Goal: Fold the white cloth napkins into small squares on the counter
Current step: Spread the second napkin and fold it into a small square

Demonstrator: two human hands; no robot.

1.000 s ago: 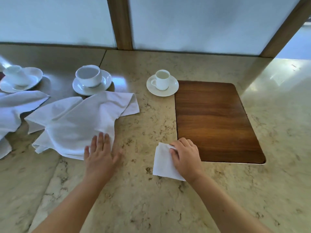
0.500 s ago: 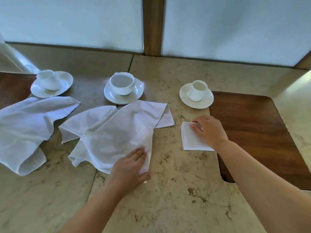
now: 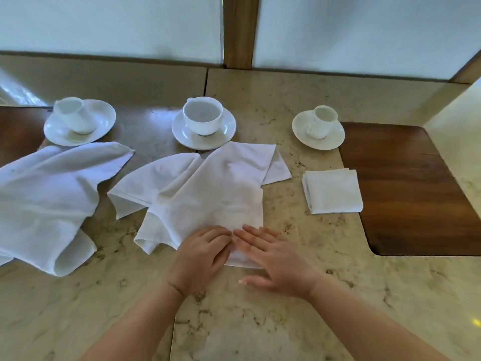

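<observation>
Counter [image 3: 299,316]: beige marbled stone, seam running front to back just left of centre; darker, shaded toward the back left.
Inset wood panel [image 3: 416,194], dark brown, rounded corners, at right; 2nd wood patch [image 3: 15,131] at far left edge.
On counter, back row, L to R: cup on saucer [image 3: 78,123], tilted; larger cup on saucer [image 3: 204,126], upright; small cup on saucer [image 3: 318,128], just beside wood panel.
Front of those: loose white napkin [image 3: 44,201] at left, crumpled; 2nd loose napkin [image 3: 208,194] centre, partly spread, both hands resting on its near edge; folded square napkin [image 3: 333,191] at right, overlapping panel edge.
</observation>
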